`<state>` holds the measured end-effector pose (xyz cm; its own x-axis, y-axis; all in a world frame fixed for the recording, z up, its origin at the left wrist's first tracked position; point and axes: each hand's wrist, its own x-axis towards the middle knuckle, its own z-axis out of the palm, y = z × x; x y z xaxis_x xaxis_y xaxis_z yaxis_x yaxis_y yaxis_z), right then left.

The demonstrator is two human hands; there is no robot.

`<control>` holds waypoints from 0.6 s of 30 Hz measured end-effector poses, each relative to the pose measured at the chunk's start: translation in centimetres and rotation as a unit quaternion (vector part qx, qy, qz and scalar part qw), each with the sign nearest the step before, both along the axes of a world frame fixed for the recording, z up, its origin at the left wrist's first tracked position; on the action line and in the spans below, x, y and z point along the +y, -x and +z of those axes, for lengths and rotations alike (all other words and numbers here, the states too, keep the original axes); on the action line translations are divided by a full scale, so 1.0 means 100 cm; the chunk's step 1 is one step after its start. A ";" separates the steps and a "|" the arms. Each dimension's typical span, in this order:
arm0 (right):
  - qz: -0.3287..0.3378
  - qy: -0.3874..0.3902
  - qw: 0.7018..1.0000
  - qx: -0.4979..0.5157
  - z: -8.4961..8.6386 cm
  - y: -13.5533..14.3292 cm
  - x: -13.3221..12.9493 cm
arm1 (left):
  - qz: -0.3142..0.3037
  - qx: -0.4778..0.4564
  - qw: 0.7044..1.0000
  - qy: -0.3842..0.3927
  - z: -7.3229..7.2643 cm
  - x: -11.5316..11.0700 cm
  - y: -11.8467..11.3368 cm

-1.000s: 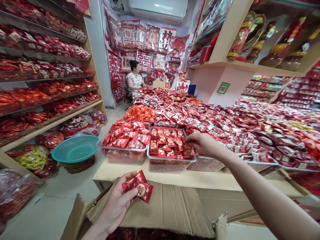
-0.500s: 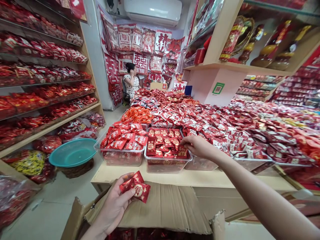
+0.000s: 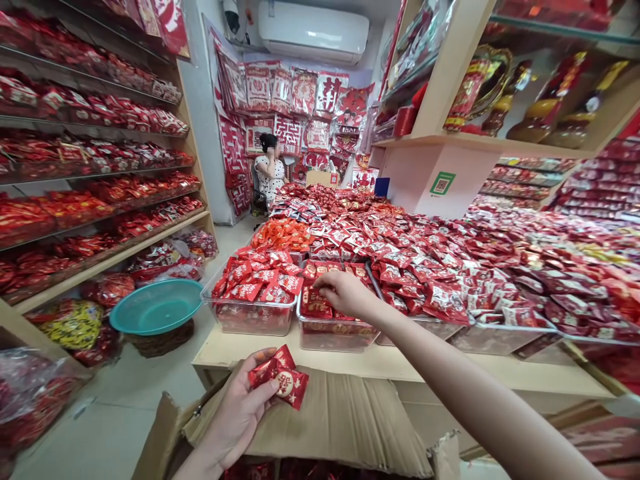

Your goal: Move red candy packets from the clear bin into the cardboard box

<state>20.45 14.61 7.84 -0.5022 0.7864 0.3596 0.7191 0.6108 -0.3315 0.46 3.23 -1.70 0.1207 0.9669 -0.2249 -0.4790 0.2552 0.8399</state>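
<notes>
My left hand (image 3: 241, 408) is closed around a few shiny red wrapped candies (image 3: 292, 387), one showing a gold round print, above the flap of a cardboard box (image 3: 345, 417). Over a clear plastic bin (image 3: 337, 335) on the counter reaches my right hand (image 3: 353, 297). Its fingers are curled down onto the red candies (image 3: 316, 308) lying in rows there; whatever is between the fingertips is hidden. More red packets sit inside the cardboard box, partly covered by its flap.
To the left stands another clear bin (image 3: 254, 319) of red packets, and more filled bins spread right and back. A teal basin (image 3: 156, 307) rests on a basket by the stocked shelves (image 3: 100, 170). A person (image 3: 269, 175) sits at the back.
My right hand has moved left, from the bin's right edge to over its middle-left. My left hand keeps the same candies. The view has shifted slightly.
</notes>
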 end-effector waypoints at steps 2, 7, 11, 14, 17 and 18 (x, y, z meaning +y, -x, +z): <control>0.002 0.029 1.000 0.009 -0.005 0.004 0.004 | -0.001 -0.004 1.000 0.002 0.000 0.000 0.000; 0.014 0.087 0.996 0.021 -0.020 0.002 0.012 | -0.010 -0.009 1.000 -0.017 -0.005 -0.001 0.000; 0.020 0.054 0.998 0.030 -0.023 -0.002 0.000 | 0.000 -0.007 0.999 -0.037 -0.007 -0.001 0.000; 0.012 -0.006 0.998 0.058 -0.027 0.003 -0.031 | 0.011 -0.001 0.999 -0.039 -0.007 -0.001 -0.001; 0.038 0.075 0.992 0.093 -0.046 0.016 -0.070 | 0.016 0.007 0.999 -0.041 -0.005 -0.002 -0.002; 0.045 0.119 0.987 0.102 -0.054 0.021 -0.080 | 0.012 0.008 0.999 -0.044 -0.004 -0.002 -0.002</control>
